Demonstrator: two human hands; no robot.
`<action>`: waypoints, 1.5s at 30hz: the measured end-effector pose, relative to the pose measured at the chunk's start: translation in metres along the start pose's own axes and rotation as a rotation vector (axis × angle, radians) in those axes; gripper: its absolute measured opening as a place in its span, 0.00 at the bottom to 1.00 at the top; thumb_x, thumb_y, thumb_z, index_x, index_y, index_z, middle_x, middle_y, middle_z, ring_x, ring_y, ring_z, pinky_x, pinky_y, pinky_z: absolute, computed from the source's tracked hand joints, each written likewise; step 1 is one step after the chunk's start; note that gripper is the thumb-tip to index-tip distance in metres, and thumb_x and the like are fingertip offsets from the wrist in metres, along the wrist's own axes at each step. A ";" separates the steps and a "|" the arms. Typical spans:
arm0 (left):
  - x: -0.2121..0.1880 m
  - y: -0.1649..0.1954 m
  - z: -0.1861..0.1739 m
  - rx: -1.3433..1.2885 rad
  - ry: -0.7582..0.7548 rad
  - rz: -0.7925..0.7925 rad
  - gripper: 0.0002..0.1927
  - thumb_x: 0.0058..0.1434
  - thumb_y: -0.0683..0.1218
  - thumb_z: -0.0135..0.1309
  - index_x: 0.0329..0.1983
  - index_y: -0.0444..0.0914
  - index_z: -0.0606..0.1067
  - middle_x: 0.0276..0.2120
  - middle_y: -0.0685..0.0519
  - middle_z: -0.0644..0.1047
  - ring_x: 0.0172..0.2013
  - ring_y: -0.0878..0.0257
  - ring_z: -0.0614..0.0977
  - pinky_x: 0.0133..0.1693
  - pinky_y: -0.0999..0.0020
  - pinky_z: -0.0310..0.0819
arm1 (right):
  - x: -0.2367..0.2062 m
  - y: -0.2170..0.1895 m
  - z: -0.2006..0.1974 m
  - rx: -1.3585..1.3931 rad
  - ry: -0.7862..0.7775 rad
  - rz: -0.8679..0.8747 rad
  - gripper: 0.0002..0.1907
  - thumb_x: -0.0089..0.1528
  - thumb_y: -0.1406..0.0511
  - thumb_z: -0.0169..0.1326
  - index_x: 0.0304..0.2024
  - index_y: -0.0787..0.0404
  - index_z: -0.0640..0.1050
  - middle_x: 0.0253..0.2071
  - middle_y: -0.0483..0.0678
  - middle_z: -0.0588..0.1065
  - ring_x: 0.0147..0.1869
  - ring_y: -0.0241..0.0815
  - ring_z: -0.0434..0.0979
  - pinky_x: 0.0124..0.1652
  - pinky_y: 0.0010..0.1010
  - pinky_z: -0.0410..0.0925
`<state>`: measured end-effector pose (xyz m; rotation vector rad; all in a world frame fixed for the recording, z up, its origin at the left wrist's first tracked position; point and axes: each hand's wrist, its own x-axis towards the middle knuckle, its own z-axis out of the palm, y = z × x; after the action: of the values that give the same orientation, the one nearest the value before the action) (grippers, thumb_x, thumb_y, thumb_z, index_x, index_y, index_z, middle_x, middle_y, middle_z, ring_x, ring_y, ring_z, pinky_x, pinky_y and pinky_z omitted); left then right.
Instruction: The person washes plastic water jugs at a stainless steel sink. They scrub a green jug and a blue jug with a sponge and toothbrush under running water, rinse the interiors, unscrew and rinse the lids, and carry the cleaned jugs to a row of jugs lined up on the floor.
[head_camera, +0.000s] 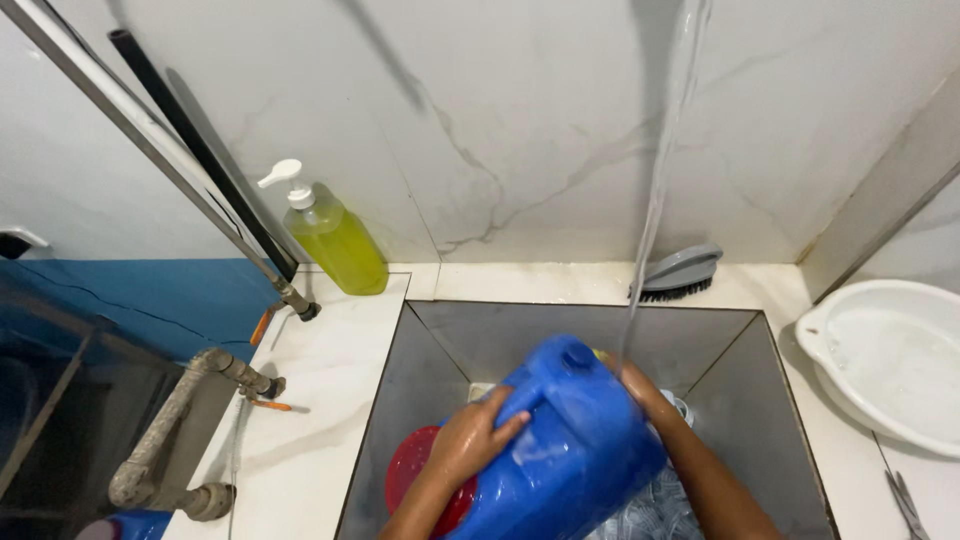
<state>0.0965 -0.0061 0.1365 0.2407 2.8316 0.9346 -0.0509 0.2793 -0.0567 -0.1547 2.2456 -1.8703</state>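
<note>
blue jerrycan (565, 450) in sink (440, 350) — between hands, left (470, 440), right (640, 385)

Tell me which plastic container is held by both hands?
The blue jug in the sink; the yellow soap bottle and white basin stand untouched.

Bright, even indoor light falls from above. Soft glare shines on the wet blue jerrycan (560, 450). The left edge is dim and shadowed. Wide-angle lens bends lines near edges.
</note>
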 end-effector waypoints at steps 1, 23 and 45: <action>0.005 -0.005 0.000 -0.026 0.037 -0.056 0.28 0.64 0.64 0.50 0.60 0.43 0.71 0.35 0.37 0.82 0.39 0.39 0.84 0.42 0.47 0.76 | -0.020 0.013 -0.001 -0.006 0.069 0.092 0.25 0.69 0.57 0.44 0.64 0.65 0.71 0.65 0.57 0.69 0.69 0.52 0.66 0.66 0.40 0.60; 0.058 -0.056 0.040 0.097 0.389 -0.306 0.26 0.69 0.60 0.47 0.50 0.31 0.74 0.51 0.34 0.75 0.55 0.38 0.74 0.56 0.46 0.69 | -0.138 0.006 0.112 -0.416 0.300 -0.284 0.34 0.72 0.54 0.36 0.72 0.72 0.54 0.71 0.67 0.55 0.73 0.69 0.53 0.68 0.56 0.49; 0.076 0.049 0.091 0.125 0.178 -0.116 0.28 0.65 0.52 0.50 0.65 0.36 0.64 0.72 0.26 0.46 0.71 0.28 0.44 0.66 0.39 0.37 | -0.137 -0.054 -0.128 -0.157 0.186 0.253 0.22 0.72 0.61 0.43 0.64 0.57 0.78 0.42 0.64 0.73 0.41 0.63 0.72 0.43 0.59 0.66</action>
<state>0.0449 0.1007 0.0863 0.0057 3.0322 0.7936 0.0495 0.4214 0.0312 0.2783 2.4013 -1.6369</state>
